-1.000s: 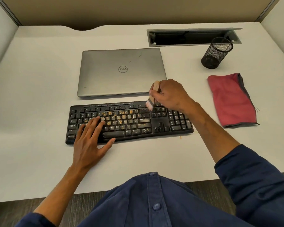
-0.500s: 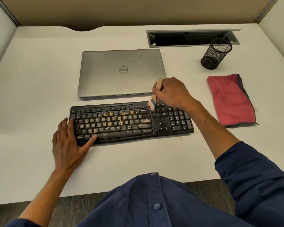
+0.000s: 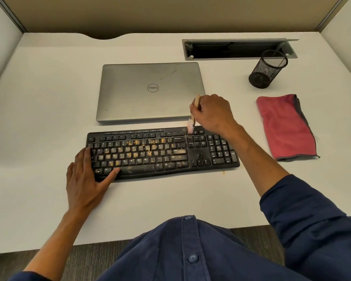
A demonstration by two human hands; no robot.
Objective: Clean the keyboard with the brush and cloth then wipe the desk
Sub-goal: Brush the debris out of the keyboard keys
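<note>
A black keyboard (image 3: 162,153) lies across the middle of the white desk (image 3: 39,102), its letter keys dusted with yellow crumbs. My right hand (image 3: 213,113) grips a small wooden-handled brush (image 3: 192,118), whose pale bristles touch the keyboard's top edge right of the function keys. Flat on the keyboard's left end lies my left hand (image 3: 85,179), fingers straight and thumb stretched along the front edge. A folded red cloth (image 3: 284,126) lies on the desk to the right, apart from both hands.
A shut silver laptop (image 3: 150,91) sits just behind the keyboard. A black mesh pen cup (image 3: 267,68) stands at the back right, beside an open cable tray (image 3: 237,48). Partition walls enclose the desk. One crumb (image 3: 224,173) lies by the keyboard's right front corner.
My left hand slid from the keyboard's middle keys to its left end. The brush in my right hand shifted slightly toward the keyboard's top edge.
</note>
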